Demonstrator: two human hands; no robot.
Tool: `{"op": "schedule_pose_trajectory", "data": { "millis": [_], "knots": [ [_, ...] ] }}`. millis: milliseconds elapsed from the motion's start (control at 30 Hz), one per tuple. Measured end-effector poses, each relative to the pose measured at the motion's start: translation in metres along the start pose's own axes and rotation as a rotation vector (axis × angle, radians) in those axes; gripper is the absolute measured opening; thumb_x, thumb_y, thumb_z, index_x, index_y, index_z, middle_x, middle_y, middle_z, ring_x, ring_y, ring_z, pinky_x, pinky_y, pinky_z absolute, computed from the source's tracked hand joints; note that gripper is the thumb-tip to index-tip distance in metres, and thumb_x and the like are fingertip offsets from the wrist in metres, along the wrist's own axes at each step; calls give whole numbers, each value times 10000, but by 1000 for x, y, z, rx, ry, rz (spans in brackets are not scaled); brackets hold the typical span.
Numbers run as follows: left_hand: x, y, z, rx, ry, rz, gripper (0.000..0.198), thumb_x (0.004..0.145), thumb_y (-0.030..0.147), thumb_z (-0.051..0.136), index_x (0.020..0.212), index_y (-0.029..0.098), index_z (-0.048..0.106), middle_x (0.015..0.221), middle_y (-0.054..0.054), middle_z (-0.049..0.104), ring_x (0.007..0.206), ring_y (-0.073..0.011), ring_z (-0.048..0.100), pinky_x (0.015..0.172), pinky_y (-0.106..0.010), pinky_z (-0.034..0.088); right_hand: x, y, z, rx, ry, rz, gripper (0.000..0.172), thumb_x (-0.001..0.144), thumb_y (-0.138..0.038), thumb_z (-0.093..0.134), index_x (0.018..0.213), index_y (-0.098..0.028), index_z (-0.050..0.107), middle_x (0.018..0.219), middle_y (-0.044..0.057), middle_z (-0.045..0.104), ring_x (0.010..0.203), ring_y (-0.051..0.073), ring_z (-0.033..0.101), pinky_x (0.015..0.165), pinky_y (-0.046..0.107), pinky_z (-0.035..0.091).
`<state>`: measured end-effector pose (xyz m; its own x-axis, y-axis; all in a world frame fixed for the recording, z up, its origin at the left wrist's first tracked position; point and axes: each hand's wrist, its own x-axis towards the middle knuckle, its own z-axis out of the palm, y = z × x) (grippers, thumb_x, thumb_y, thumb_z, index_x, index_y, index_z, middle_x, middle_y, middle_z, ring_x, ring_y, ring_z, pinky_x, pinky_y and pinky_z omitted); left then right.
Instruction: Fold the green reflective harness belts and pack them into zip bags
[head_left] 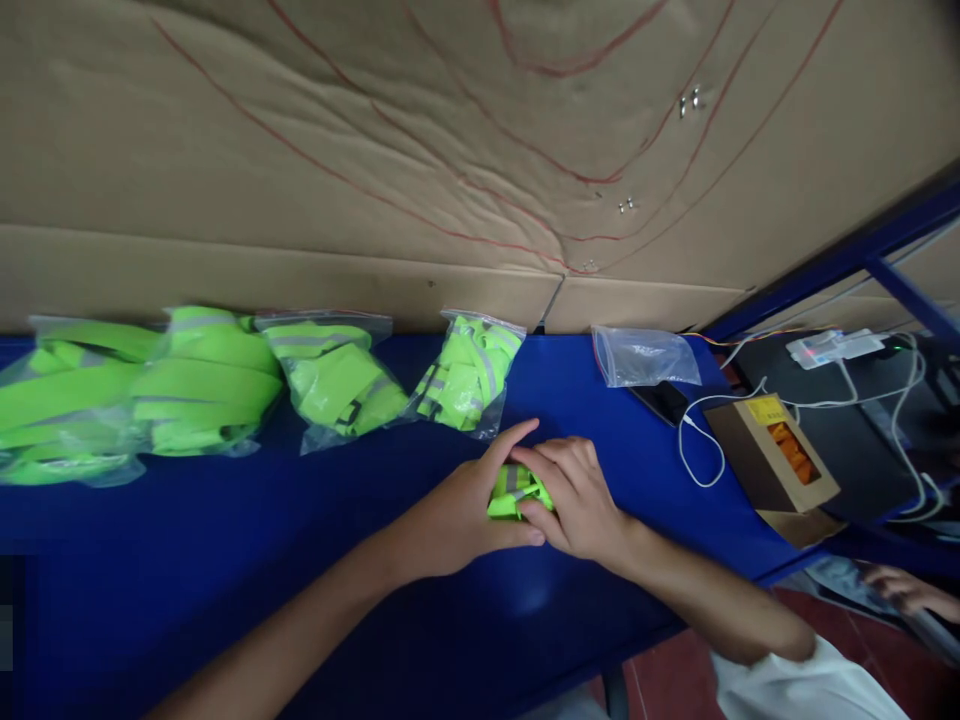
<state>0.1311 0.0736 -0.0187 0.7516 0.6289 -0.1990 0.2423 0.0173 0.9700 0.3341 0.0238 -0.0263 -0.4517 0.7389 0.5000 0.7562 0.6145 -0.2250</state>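
My left hand (457, 510) and my right hand (574, 495) are pressed together over a small folded neon-green reflective vest (514, 490) on the blue table (225, 560). Both hands have their fingers closed around the bundle, which shows only between them. An empty clear zip bag (645, 355) lies just beyond my right hand, near the cardboard wall.
Several bagged green vests (469, 375) line the back of the table to the left. A dark phone (660, 400) with a white cable, an open cardboard box (780, 455) with orange items and a white power strip (832, 347) sit at the right. Another person's hand (904, 590) shows at lower right.
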Motion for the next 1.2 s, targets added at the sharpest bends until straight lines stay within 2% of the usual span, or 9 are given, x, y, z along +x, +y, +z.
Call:
{"op": "schedule_pose_trajectory", "data": {
  "millis": [133,233,300,433,600,700,867,967,1200],
  "knots": [
    [-2,0,11,125,88,49,1030,842,238,752,1651,334,121,1404,-102,653,1104,-274,720,946,-408,586,2,-1,-5,-81,-55,78,715,1058,-657,284,1376,-89,581,1130,164,679,988,263,614,842,396,457],
    [-4,1,14,251,135,149,905,917,258,689,1643,320,153,1580,-132,502,1311,-293,627,1063,-439,546,4,0,-10,-90,-62,95,820,1019,-724,294,1350,-33,586,1272,238,644,1137,307,612,912,414,486],
    [-5,1,15,311,132,197,871,922,221,677,1636,309,186,1615,-130,460,1381,-289,575,1116,-446,515,5,1,-11,-62,-69,90,792,1004,-742,334,1237,-50,643,1168,207,703,1064,288,658,873,384,500],
    [-5,3,21,320,134,147,935,865,140,703,1640,309,208,1427,-100,648,1181,-250,709,961,-350,603,4,-1,-11,-46,-36,73,628,1002,-716,434,942,-149,697,751,53,702,672,189,644,647,331,434],
    [-2,0,31,301,282,127,929,863,246,737,1641,295,233,1312,-93,705,994,-239,761,825,-293,627,7,-9,-10,-94,29,43,466,1014,-598,530,922,-175,703,676,10,674,598,151,608,603,326,375],
    [-1,-6,35,283,305,116,991,848,264,748,1654,297,174,1185,-60,736,892,-235,771,747,-287,636,9,-11,-10,-7,10,133,513,1020,-632,494,877,-180,690,739,15,709,641,141,656,630,309,414],
    [0,-21,40,305,430,288,1152,795,314,815,1653,379,49,1588,-133,446,1354,-354,590,990,-454,622,8,-8,-14,19,-19,168,625,1002,-707,455,1083,-148,722,937,63,771,789,163,730,710,291,500],
    [3,-26,43,317,425,338,1167,811,365,809,1654,391,2,1646,-143,356,1455,-367,486,1045,-488,594,5,-6,-15,-9,-29,159,669,1004,-726,408,1127,-153,729,1138,115,759,892,191,739,747,301,521],
    [-2,-13,32,318,318,247,1281,722,401,895,1656,387,18,1687,-144,296,1509,-398,402,1128,-535,521,9,3,-8,76,-109,155,665,1014,-718,393,709,-181,638,623,9,634,567,127,593,585,280,380]
  ]
}}
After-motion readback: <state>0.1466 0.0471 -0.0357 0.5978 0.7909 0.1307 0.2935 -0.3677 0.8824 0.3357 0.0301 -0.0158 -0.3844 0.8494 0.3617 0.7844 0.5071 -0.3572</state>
